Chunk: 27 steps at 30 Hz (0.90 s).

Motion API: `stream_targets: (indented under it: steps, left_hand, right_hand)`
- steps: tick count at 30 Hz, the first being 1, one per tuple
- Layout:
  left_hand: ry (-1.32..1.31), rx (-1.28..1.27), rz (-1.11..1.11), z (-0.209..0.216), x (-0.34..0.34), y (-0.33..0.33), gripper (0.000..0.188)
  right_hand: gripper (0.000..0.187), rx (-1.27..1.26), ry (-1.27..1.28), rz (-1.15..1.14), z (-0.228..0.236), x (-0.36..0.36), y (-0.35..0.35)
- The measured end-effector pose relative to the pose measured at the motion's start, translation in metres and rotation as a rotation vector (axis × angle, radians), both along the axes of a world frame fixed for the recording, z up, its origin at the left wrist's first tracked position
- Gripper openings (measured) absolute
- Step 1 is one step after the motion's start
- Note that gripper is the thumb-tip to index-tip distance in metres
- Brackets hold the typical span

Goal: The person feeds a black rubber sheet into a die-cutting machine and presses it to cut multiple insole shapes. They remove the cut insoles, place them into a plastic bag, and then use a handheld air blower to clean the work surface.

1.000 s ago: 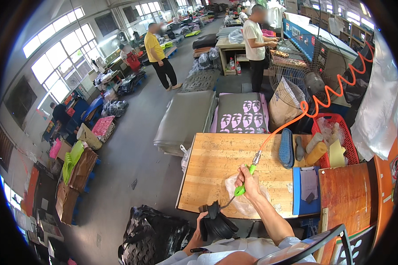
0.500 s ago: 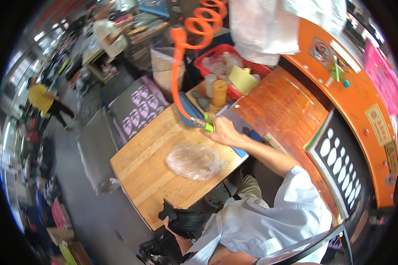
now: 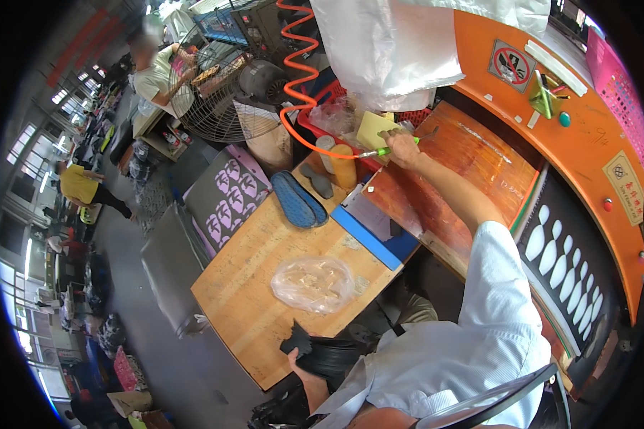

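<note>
My right hand (image 3: 402, 148) is closed around a green air blow gun (image 3: 383, 151), over the edge of the reddish-brown tabletop beside a yellow pad. An orange coiled hose (image 3: 298, 125) runs to the gun's metal fitting. At the near edge of the wooden table, my left hand (image 3: 304, 370) grips a bundle of thin black pieces (image 3: 334, 357); their exact kind I cannot make out. Between my hands, a clear plastic bag (image 3: 313, 284) lies on the wooden table (image 3: 243, 307), its contents unclear. Blue insoles (image 3: 298, 200) rest at the table's far side.
A red basket (image 3: 315, 125) holds plastic bags and a yellow pad (image 3: 373, 132). Beside it stand an orange-yellow container (image 3: 345, 170) and a wire-caged fan (image 3: 218, 93). Along the right curves an orange panel (image 3: 472, 53). Two people are farther off at the left.
My right hand has moved away and to the right with the air gun, from above the wooden table to the reddish tabletop. My left hand still holds the black bundle.
</note>
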State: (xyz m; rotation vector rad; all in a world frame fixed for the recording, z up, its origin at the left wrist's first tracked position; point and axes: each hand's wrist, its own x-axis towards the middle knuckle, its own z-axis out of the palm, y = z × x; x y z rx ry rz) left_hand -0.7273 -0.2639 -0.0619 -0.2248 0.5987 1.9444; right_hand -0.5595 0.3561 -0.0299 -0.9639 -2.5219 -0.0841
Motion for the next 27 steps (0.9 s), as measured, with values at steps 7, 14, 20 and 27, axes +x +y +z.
stream_targets:
  steps: [7,14,20,27]
  left_hand:
    - [0.095,-0.146,0.016,-0.005,0.011,0.010,0.060]
    - [0.068,-0.230,0.051,0.017,0.019,0.047,0.061]
    - [0.118,-0.011,-0.258,0.024,0.009,0.136,0.056]
    - [0.122,0.247,-0.500,0.038,0.061,0.270,0.045]
  right_hand:
    - [0.036,0.083,-0.154,-0.063,0.005,-0.013,0.040]
    - [0.025,-0.275,0.441,0.458,0.022,-0.013,-0.165]
    - [0.097,-1.565,0.254,0.514,0.049,0.013,-0.335]
    - [0.106,-1.087,0.407,0.157,0.103,0.056,-0.297]
